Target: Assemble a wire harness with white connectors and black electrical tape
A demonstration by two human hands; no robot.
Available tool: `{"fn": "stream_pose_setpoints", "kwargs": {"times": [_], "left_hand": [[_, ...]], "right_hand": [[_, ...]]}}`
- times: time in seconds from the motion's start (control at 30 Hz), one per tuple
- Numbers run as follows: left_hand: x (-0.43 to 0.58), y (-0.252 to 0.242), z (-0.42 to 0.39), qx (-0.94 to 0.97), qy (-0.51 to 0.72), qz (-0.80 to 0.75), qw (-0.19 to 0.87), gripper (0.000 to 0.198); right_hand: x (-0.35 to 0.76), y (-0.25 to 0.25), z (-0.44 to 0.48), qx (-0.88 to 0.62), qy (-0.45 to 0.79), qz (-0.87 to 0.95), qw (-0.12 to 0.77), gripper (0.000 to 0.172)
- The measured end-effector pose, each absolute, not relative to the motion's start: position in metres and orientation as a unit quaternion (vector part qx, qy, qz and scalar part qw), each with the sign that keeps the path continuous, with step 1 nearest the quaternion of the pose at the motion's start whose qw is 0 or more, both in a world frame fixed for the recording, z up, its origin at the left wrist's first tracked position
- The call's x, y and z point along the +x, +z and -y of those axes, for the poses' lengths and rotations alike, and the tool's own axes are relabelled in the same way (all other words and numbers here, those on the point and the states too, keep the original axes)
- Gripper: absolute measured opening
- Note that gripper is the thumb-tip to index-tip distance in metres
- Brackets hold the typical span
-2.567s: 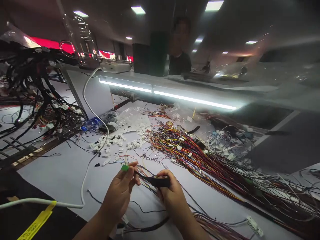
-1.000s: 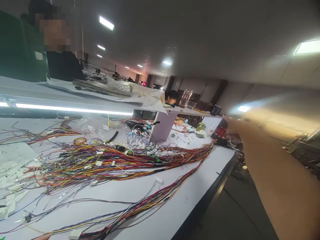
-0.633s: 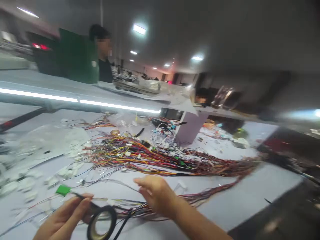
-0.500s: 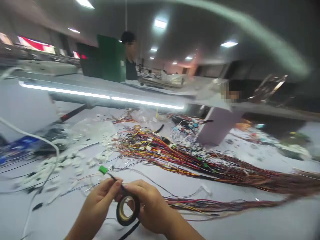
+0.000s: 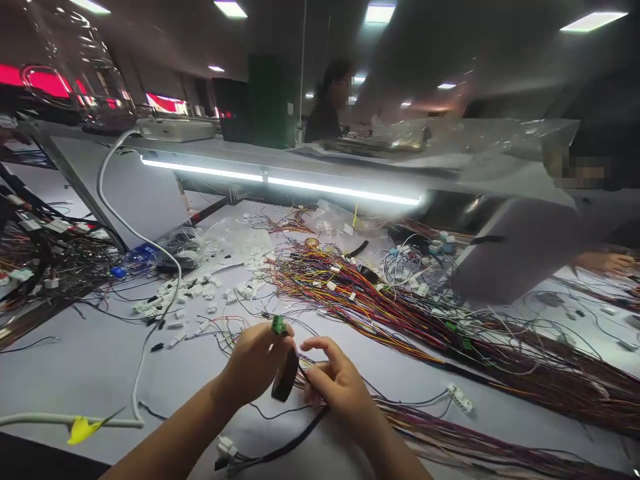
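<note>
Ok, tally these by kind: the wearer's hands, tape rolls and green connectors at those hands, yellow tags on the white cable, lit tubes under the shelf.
Left hand and right hand: 2
Tape roll: 1
Green connector: 1
Yellow tag: 1
Lit tubes: 2
Total: 7

A wiring workshop: bundled coloured wires (image 5: pixel 380 317) and loose white connectors (image 5: pixel 207 290) lie on a tabletop (image 5: pixel 90 380) under a tube light (image 5: pixel 340 189), with ceiling lights (image 5: pixel 380 13) and another person (image 5: pixel 323 123) beyond.

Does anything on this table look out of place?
Perhaps the blue-capped bottle: it lies on its side, beyond and left of the loose white plugs, and seems odd company for them. I see no clear spill.
</note>
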State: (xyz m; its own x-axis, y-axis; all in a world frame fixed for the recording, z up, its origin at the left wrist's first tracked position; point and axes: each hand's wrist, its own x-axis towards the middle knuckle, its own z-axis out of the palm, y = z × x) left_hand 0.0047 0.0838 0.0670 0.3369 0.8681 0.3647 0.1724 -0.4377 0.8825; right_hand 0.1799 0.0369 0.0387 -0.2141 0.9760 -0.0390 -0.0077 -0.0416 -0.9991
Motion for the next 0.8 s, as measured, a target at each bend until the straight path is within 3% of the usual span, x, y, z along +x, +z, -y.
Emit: {"fn": "stream_pose_setpoints", "kwargs": {"times": [0.1, 0.2, 0.33, 0.47, 0.63, 0.7, 0.8], "left_hand": [[0.011, 0.069, -0.087, 0.659, 0.465, -0.430, 0.405, 0.018], [0.018, 0.063, -0.083, 0.534, 0.524, -0.445, 0.491, 0.021], [0.029, 0.053, -0.071, 0.375, 0.507, -0.419, 0.653, 0.023], [0.037, 0.046, -0.061, 0.312, 0.460, -0.388, 0.736, 0.018], [0.029, 0.045, -0.071, 0.512, 0.483, -0.356, 0.615, 0.014], [0.026, 0.049, -0.081, 0.646, 0.425, -0.333, 0.540, 0.017], [0.028, 0.060, -0.093, 0.757, 0.363, -0.341, 0.422, 0.020]], "right_hand": [[0.177, 0.032, -0.031, -0.385, 0.395, 0.674, 0.493, 0.034], [0.171, 0.026, -0.031, -0.377, 0.276, 0.714, 0.522, 0.032], [0.167, 0.023, -0.036, -0.370, 0.320, 0.620, 0.614, 0.022], [0.174, 0.023, -0.038, -0.379, 0.446, 0.543, 0.602, 0.018], [0.195, 0.021, -0.045, -0.448, 0.680, 0.324, 0.481, 0.035], [0.201, 0.020, -0.046, -0.462, 0.674, 0.353, 0.456, 0.043], [0.202, 0.019, -0.039, -0.428, 0.588, 0.481, 0.491, 0.035]]}}
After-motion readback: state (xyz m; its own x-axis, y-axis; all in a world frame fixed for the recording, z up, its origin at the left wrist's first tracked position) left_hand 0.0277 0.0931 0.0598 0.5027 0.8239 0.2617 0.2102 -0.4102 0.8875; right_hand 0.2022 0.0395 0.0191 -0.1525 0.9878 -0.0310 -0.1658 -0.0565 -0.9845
